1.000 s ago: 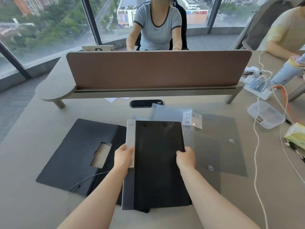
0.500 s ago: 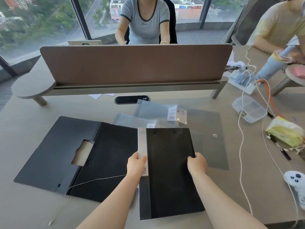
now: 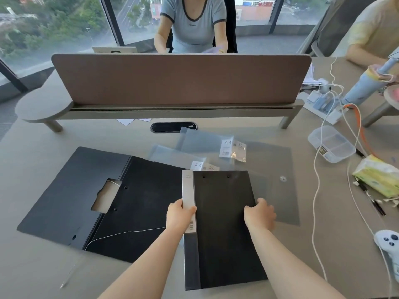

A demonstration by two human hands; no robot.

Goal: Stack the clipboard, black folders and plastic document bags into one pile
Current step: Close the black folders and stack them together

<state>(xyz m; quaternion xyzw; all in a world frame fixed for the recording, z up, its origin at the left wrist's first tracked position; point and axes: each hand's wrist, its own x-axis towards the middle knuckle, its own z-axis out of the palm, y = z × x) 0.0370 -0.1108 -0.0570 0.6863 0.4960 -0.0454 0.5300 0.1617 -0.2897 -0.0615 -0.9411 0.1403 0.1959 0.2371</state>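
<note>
The pile looks only begun. Both hands hold one closed, flat black folder with a pale grey spine strip (image 3: 220, 225) by its long edges: the left hand (image 3: 180, 216) curls its fingers round the spine side, the right hand (image 3: 259, 214) clasps the opposite edge. The folder lies over the near corner of the translucent plastic sheets and partly over the right leaf of a second, large matte black folder lying wide open (image 3: 103, 201) on the grey counter (image 3: 32, 272). That open folder has a cut-out window in its flap and a thin white elastic cord trailing from it.

Behind the held folder, several frosted, translucent plastic document bags (image 3: 207, 145) lie fanned and overlapping, with white "A4" labels; a smokier grey one with a snap button (image 3: 278, 182) lies to the right. They look thin and slippery. I cannot pick out the clipboard with certainty. By my judgement, closing the open folder and gathering the bags remain.
</note>
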